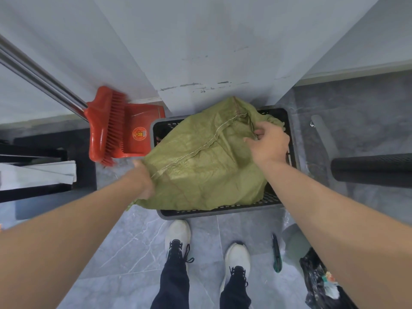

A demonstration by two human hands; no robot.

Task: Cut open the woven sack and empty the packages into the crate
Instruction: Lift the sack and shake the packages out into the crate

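Note:
A bulging green woven sack [200, 166] lies across a black perforated plastic crate [223, 211] on the grey tiled floor. A stitched seam runs diagonally over the sack. My left hand [145, 177] is shut on the sack's near left corner at the end of that seam. My right hand [267, 141] is shut on the bunched fabric at the sack's far right end, over the crate's right side. The sack covers most of the crate's inside, and no packages show. A green utility knife [277, 254] lies on the floor by my right shoe.
A red broom and dustpan [120, 130] lean against the wall left of the crate. A black bin bag [321, 284] sits at the lower right, a black padded bar [374, 169] juts in from the right. My two white shoes [178, 239] stand just before the crate.

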